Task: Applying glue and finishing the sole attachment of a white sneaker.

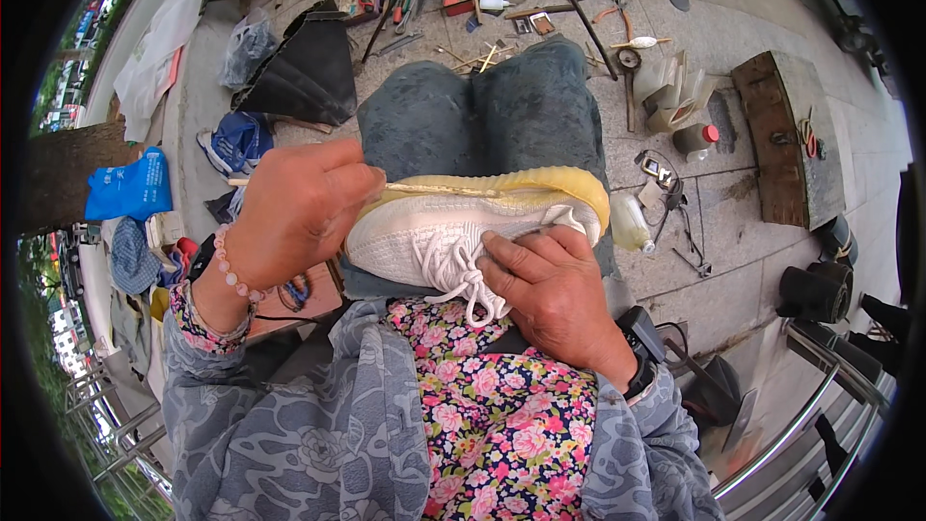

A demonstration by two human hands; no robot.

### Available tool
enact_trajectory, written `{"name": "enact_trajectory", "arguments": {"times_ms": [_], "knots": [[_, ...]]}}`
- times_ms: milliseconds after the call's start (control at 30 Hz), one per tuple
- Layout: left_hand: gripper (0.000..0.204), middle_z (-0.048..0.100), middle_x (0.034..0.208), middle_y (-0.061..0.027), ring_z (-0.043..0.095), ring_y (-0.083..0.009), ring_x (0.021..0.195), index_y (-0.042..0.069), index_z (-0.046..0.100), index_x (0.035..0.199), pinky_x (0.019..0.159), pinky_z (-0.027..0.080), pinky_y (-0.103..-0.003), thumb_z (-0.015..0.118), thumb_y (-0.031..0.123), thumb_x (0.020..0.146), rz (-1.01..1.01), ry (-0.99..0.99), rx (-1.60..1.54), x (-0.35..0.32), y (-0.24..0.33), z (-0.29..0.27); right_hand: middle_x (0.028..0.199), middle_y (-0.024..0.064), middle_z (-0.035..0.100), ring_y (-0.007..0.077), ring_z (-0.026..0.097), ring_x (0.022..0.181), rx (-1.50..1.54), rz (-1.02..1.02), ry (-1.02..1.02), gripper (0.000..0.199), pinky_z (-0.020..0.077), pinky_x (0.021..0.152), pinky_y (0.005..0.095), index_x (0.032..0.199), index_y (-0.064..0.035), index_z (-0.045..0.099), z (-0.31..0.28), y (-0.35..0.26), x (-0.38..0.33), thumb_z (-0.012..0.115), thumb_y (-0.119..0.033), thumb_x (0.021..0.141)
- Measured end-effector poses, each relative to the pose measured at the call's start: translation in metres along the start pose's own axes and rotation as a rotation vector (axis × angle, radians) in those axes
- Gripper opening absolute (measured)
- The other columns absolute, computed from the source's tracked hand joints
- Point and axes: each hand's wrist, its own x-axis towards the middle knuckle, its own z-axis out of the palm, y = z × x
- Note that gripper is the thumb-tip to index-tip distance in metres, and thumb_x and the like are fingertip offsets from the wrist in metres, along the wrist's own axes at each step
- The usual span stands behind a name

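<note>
**Across the lap: a sneaker under two hands, and where the grip could fail**

On the person's knees, over a grey-blue denim cloth point(482, 111) spread across the lap, lies a white knit sneaker with a yellowed translucent rubber sole point(463, 222), turned on its side so the sole edge faces far and the white laces point(461, 275) hang near. The left hand point(294, 207) is closed in a loose fist at the heel end on the left, fingers curled tight; it seems to pinch a thin pale stick or tool point(439, 189) that runs along the seam between sole and upper, though what exactly sits inside the fist is hidden. The right hand point(555, 289) lies flat and half open on the upper near the toe, fingers spread and pressing down, gripping nothing.

Several risks follow from this. The shoe rests on soft cloth over rounded knees, so if the flat right hand eases off it may roll or slide towards the near side. The thin tool lies close to the right fingertips; a slip along the seam could jab them or scar the knit. The loose laces could snag under the palm. On the paved ground to the right, a small pale plastic bottle point(630, 222) lies just beside the toe, and a knock could send it rolling
</note>
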Motion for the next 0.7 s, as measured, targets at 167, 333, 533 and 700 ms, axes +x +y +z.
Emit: {"name": "enact_trajectory", "arguments": {"times_ms": [167,333,533,700], "knots": [[0.018,0.056,0.07,-0.0122,0.057,-0.028,0.06,-0.001,0.064,0.093,0.053,0.043,-0.033,0.063,-0.004,0.075,-0.017,0.05,-0.35,-0.007,0.003,0.011,0.117,0.0061,0.062,0.0192,0.057,0.092,-0.021,0.002,-0.019,0.033,0.0411,0.087,0.0334,0.102,-0.0056,0.066,-0.001,-0.002,-0.005,0.058,-0.014,0.071],[0.01,0.059,0.073,-0.0152,0.059,-0.0322,0.063,-0.002,0.064,0.089,0.056,0.045,-0.036,0.063,-0.001,0.079,-0.197,0.081,-0.358,-0.004,0.012,0.019,0.117,0.0059,0.061,0.0186,0.056,0.092,-0.007,0.014,-0.03,0.033,0.0411,0.087,0.0329,0.102,-0.0061,0.066,-0.002,-0.002,-0.004,0.058,-0.015,0.071],[0.011,0.055,0.067,-0.013,0.055,-0.0271,0.058,-0.003,0.063,0.089,0.052,0.041,-0.034,0.063,-0.003,0.078,-0.149,0.093,-0.359,-0.001,0.011,0.024,0.116,0.0057,0.062,0.018,0.056,0.091,-0.012,0.011,-0.015,0.032,0.0409,0.086,0.0322,0.101,-0.0062,0.066,-0.001,-0.001,-0.004,0.059,-0.015,0.071],[0.008,0.06,0.073,-0.0146,0.06,-0.0318,0.065,-0.001,0.064,0.088,0.057,0.046,-0.036,0.061,0.003,0.082,-0.201,0.0,-0.413,-0.002,0.008,0.021,0.116,0.0058,0.062,0.0178,0.056,0.09,-0.009,0.012,-0.011,0.032,0.0403,0.086,0.0317,0.1,-0.0061,0.067,-0.002,-0.001,-0.004,0.058,-0.015,0.071]]}}
